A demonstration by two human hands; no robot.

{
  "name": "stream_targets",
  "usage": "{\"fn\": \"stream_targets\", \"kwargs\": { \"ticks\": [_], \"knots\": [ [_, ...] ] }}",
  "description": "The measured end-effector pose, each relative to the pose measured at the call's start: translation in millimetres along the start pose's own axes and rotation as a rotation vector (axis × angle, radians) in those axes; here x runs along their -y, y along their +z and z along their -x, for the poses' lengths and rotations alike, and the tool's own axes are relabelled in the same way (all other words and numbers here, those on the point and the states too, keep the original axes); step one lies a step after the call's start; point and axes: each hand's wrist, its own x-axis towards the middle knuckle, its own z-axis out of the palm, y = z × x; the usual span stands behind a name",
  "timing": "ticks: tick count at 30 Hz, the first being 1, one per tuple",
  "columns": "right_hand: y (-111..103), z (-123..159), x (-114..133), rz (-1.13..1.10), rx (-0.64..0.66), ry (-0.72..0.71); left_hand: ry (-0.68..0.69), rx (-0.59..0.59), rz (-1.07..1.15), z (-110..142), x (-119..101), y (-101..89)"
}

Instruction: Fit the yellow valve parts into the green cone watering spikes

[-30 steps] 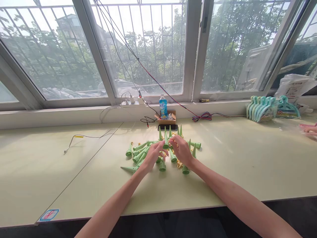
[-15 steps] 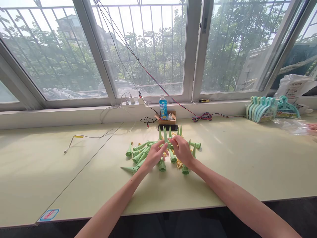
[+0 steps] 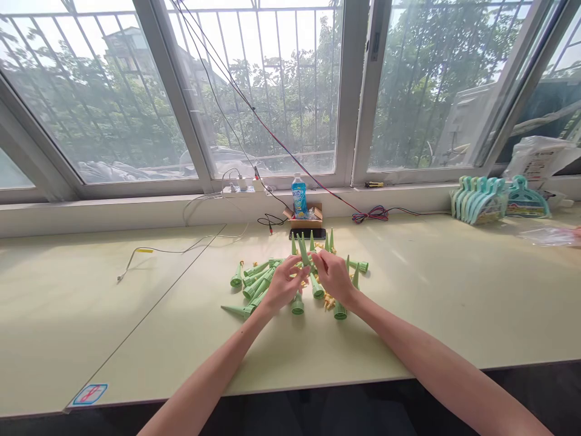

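My left hand (image 3: 285, 283) is closed round a green plastic watering spike (image 3: 303, 249), its tapered point tilted upward. Close against it, my right hand (image 3: 333, 275) has its fingers pinched together at the spike's lower part; whatever lies between those fingertips is hidden. More green spikes surround both hands, some lying on their sides, such as one at the left (image 3: 236, 310), and others upright with points up. Small yellow plastic pieces (image 3: 329, 301) are scattered among them, partly covered by my hands.
Behind the pile lie a dark phone (image 3: 307, 234) and a cardboard box (image 3: 313, 223) by a blue bottle (image 3: 298, 197). Cables (image 3: 370, 214) run along the sill. Teal hangers (image 3: 481, 200) stand at right, near another person's hand (image 3: 577, 232) and clear plastic (image 3: 549, 237).
The held spike has tilted slightly to the left between my hands, which stay nearly in place. At the far right, the clear plastic has shifted toward the other person's hand.
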Motion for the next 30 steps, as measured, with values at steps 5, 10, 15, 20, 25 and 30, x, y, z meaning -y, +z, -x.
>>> {"fn": "stream_targets", "kwargs": {
  "ticks": [5,10,15,20,25,30],
  "knots": [
    [1.0,1.0,0.3,-0.036,0.029,0.026,0.044,-0.041,-0.049,0.5,1.9,0.6],
    [2.0,2.1,-0.3,-0.025,0.036,0.031,0.091,-0.081,-0.139,1.1,5.4,0.6],
    [1.8,1.9,-0.4,-0.029,-0.039,0.02,0.052,-0.153,-0.124,0.1,5.2,2.2],
    [0.3,1.2,-0.7,-0.022,-0.088,-0.027,-0.063,-0.184,0.088,-2.1,-1.5,3.0],
    [0.9,1.4,-0.7,-0.043,-0.01,-0.115,-0.153,-0.115,0.232,-1.4,-7.9,2.1],
    [1.2,1.6,-1.6,-0.055,0.018,-0.098,-0.16,-0.076,0.235,0.0,-8.2,0.8]
  ]
}}
